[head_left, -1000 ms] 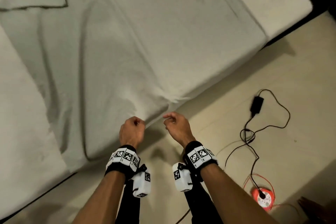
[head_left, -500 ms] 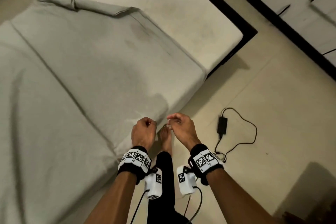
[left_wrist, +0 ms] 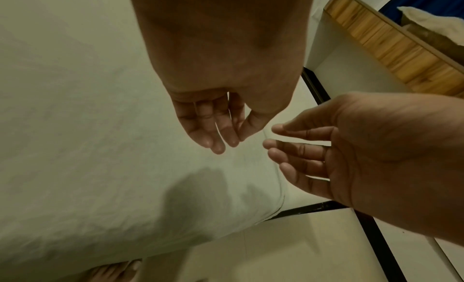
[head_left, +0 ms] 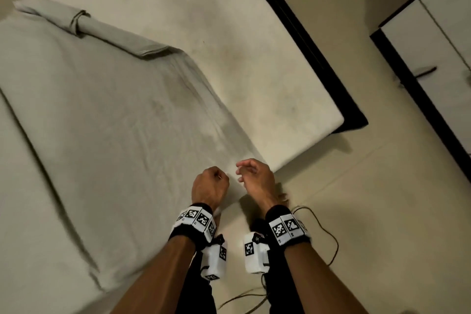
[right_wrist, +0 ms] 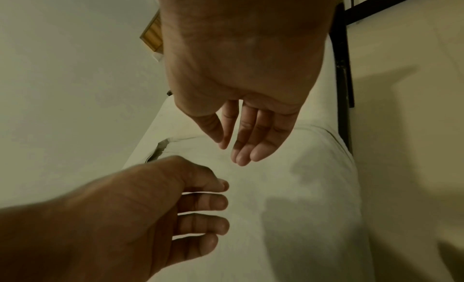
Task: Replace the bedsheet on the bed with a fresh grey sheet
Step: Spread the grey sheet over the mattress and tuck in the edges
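The grey sheet (head_left: pixel 114 135) lies spread over the cream mattress (head_left: pixel 254 58), and its far end is bunched into a folded roll (head_left: pixel 84 23). The mattress to the right of the sheet is bare. My left hand (head_left: pixel 211 183) hovers just over the sheet's near edge, with loosely curled fingers (left_wrist: pixel 220 141) that hold nothing. My right hand (head_left: pixel 254 176) is close beside it, also empty, its relaxed fingers (right_wrist: pixel 233 149) pointing down at the sheet (right_wrist: pixel 288 187). Neither hand touches the cloth.
A black bed frame (head_left: pixel 305 33) edges the mattress on the right. White cabinets (head_left: pixel 433 46) stand beyond a strip of floor. A thin cable (head_left: pixel 328 237) lies on the floor by my legs. My bare foot (left_wrist: pixel 113 270) is at the bed's side.
One second ago both hands pinched the sheet's edge; now their fingers have loosened and hold nothing. The head view has swung toward the bed's bare corner.
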Tool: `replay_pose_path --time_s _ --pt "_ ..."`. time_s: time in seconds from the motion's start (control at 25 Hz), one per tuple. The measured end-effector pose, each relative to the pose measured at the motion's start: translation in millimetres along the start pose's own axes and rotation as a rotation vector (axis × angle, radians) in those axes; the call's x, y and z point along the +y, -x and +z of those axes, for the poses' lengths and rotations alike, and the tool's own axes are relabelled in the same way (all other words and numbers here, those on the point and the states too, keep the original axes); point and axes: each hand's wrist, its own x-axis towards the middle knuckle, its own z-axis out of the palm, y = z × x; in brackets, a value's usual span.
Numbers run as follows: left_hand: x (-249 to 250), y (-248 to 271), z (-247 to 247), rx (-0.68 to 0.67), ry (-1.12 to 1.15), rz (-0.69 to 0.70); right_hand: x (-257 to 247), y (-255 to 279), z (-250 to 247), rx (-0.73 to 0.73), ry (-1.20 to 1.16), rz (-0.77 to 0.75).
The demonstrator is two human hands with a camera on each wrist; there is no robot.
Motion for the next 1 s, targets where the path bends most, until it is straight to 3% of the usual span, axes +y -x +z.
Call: replay_pose_path --time_s 0.32,0.4,0.64,0.84,1.0 --pt "110 -101 52 0.169 0.058 -0.147 -73 -149 -119 -0.183 0.059 -0.089" --pt "130 -124 76 0.253 0.003 -0.245 -79 -197 -148 -0.302 0.153 -0.145" --pt "209 -148 133 0.26 -0.025 -0.596 -101 -276 -247 -0.5 0.267 -0.217" --pt "276 -181 143 0.311 0.071 -0.521 -129 -300 -286 -0.536 0.288 -0.221" --pt "307 -193 154 0.274 0.101 -0.595 -140 -313 -301 -0.549 0.355 -0.197"
